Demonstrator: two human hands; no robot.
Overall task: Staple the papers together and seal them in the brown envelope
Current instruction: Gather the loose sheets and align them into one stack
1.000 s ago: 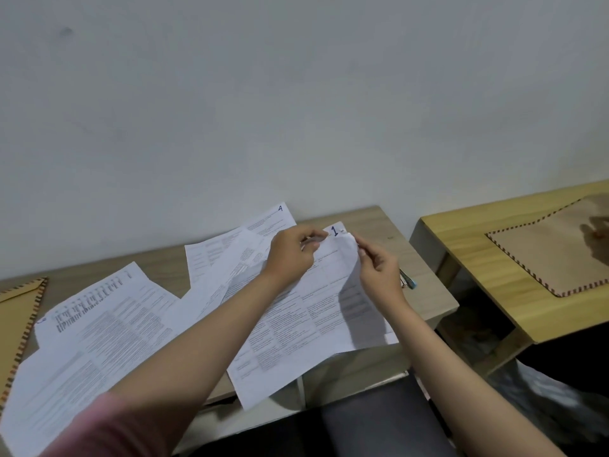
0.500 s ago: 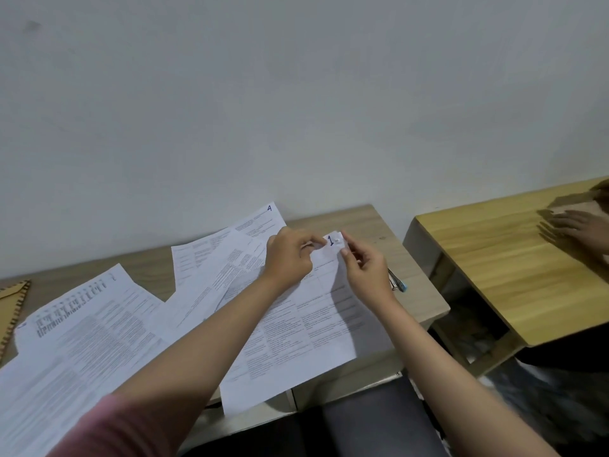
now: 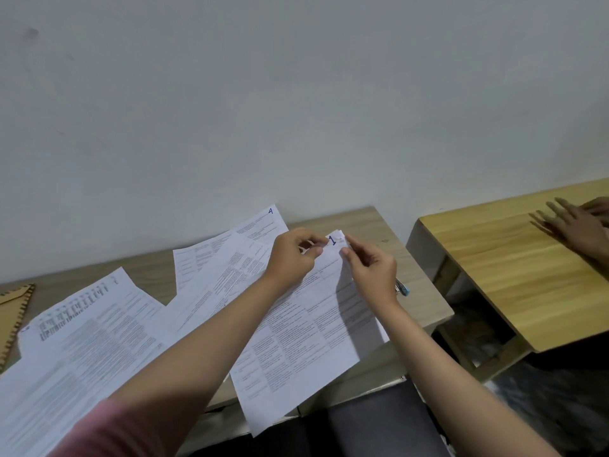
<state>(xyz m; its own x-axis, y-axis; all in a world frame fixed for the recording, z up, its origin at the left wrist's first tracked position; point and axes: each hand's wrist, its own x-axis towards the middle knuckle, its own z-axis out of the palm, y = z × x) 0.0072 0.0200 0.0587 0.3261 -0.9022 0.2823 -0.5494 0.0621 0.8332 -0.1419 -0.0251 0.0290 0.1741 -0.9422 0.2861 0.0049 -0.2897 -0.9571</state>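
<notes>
- The numbered sheet (image 3: 306, 328) is pinched at its top corner by the left hand (image 3: 291, 257) and right hand (image 3: 370, 270).
- Other papers (image 3: 89, 338) lie loose left of it; nothing appears stapled.
- The envelope (image 3: 14, 311), far left of it, is not yet filled.

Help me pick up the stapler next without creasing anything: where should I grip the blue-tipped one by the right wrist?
Only the stapler's blue tip shows, poking past the right hand near the table's right edge. Likely grip its long sides from the right, clear of the sheet marked 1.
</notes>
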